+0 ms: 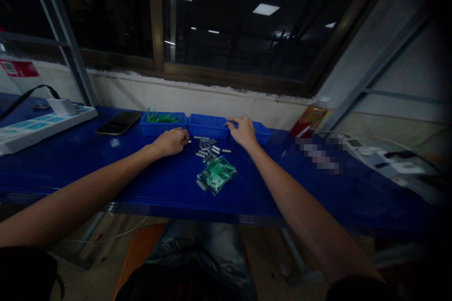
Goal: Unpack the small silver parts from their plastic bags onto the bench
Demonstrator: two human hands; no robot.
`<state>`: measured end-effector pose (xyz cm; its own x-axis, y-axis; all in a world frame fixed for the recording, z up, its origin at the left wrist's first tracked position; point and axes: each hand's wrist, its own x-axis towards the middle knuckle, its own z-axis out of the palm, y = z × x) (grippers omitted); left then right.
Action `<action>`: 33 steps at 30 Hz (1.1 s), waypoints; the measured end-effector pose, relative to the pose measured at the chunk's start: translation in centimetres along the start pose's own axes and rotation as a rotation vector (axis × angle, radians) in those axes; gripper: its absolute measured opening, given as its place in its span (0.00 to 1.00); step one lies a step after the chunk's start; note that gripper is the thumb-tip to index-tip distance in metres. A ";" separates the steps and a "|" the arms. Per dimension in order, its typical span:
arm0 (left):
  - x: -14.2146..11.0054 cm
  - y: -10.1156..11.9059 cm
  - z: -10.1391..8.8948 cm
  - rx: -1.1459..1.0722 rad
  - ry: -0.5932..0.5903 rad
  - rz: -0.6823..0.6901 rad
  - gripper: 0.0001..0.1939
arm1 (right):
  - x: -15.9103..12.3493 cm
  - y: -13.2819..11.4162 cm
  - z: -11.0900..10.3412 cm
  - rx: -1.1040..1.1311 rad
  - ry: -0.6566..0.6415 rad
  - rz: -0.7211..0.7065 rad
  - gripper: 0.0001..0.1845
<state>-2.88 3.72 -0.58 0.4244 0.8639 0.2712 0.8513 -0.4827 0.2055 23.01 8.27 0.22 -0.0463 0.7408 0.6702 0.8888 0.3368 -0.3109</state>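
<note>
My left hand (172,141) rests on the blue table (70,160), fingers curled around a small grey metal piece at its tip. My right hand (243,130) hovers over the edge of the right blue bin (263,132), pinching a small grey piece between thumb and fingers. Between the hands lies a loose pile of several grey metal pieces (208,147). A clear bag of green circuit boards (216,174) lies just in front of the pile.
Three blue bins stand in a row at the back; the left one (158,127) holds green parts, the middle one (207,127) is beside it. A phone (119,123) lies left, a white power strip (42,124) farther left. A red-yellow packet (308,121) leans at right.
</note>
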 end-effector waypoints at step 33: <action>-0.5 2.7 -1.5 -0.135 0.127 0.197 0.14 | -1.6 -5.2 -1.7 0.119 -0.048 -0.271 0.10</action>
<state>-1.26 1.76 1.25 0.5286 0.7303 0.4328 0.7033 -0.6622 0.2585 19.20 4.35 1.91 -0.2987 0.6403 0.7076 0.7816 0.5896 -0.2036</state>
